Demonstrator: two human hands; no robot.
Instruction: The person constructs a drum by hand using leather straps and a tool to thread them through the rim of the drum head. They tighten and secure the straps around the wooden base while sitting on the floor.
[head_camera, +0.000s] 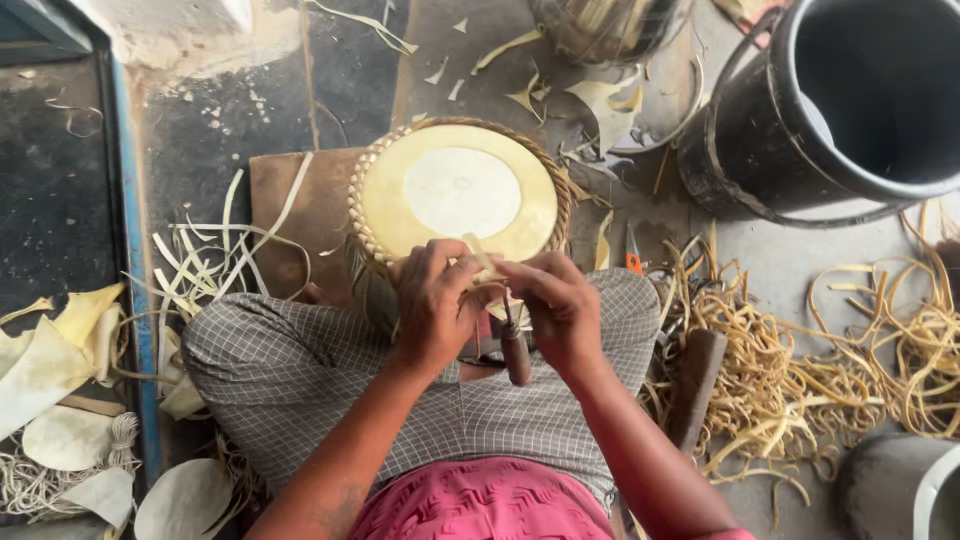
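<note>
At two o'clock stands a large black bucket (850, 110), its inside dark and what it holds not to be made out. At twelve o'clock, cut by the top edge, sits a round woven vessel (605, 25) with pale strips showing in it. At five o'clock a grey tub (900, 485) is only partly in view, its contents hidden.

Just above the middle, resting against the knees of a person sitting cross-legged on the floor (230, 120) in a checked cloth, is a round basket (455, 190). Its face is a smooth pale yellow disc with a lighter, whitish circle at the centre, and the rim is bound in a braided border of tan cane.

The left hand (432, 305) pinches a thin pale strip (478, 252) at the basket's near edge, at six o'clock of the disc, its grip closed on the strip. The right hand (560, 310) is closed on a tool with a dark wooden handle (515, 350), which points down toward the lap.

Curled cane shavings (800, 380) lie heaped at three to four o'clock; flat pale leaf pieces (60, 350) lie at eight o'clock.
</note>
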